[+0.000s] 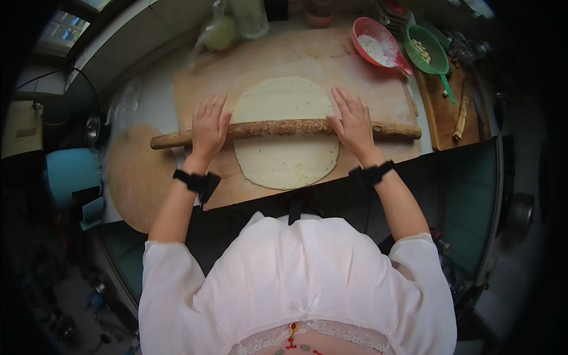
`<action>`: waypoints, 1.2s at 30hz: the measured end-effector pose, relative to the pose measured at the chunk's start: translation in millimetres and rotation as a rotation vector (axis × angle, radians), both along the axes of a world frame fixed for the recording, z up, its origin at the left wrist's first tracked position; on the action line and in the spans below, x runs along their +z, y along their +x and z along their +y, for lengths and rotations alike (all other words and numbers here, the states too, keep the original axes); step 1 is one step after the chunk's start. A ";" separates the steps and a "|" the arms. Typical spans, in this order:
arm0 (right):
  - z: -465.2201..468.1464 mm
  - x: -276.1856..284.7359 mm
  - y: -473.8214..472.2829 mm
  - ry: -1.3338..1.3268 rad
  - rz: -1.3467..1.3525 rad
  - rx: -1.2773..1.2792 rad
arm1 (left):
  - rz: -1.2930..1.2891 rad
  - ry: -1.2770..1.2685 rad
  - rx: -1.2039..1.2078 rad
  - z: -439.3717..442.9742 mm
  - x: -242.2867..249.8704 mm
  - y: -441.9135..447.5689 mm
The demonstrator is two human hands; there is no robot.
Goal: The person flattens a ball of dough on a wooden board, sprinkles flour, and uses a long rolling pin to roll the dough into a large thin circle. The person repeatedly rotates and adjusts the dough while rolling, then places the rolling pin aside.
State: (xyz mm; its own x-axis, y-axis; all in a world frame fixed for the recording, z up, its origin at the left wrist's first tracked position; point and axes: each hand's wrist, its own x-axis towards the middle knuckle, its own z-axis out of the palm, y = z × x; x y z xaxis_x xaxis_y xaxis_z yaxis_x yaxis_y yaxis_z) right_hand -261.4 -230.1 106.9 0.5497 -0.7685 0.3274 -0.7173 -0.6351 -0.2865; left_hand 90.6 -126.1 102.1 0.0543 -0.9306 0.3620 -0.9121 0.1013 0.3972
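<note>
A long wooden rolling pin lies across a round, flat sheet of dough with small green flecks. The dough rests on a large wooden board. My left hand lies flat over the pin, left of the dough, fingers extended forward. On the other side, my right hand rests over the pin near the dough's right edge, its thumb beside the pin and its fingers straight. Neither hand is wrapped around the pin. Both pin ends stick out beyond my hands.
A red strainer with white flour stands at the board's back right. Beside it, a green strainer holds pale pieces above a cutting board. A round wooden board lies at left, with a plastic bag behind it.
</note>
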 end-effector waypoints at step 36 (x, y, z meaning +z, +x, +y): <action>62.3 -56.5 -160.9 0.052 0.053 -0.555 | 0.811 0.533 0.421 -81.6 -60.3 6.0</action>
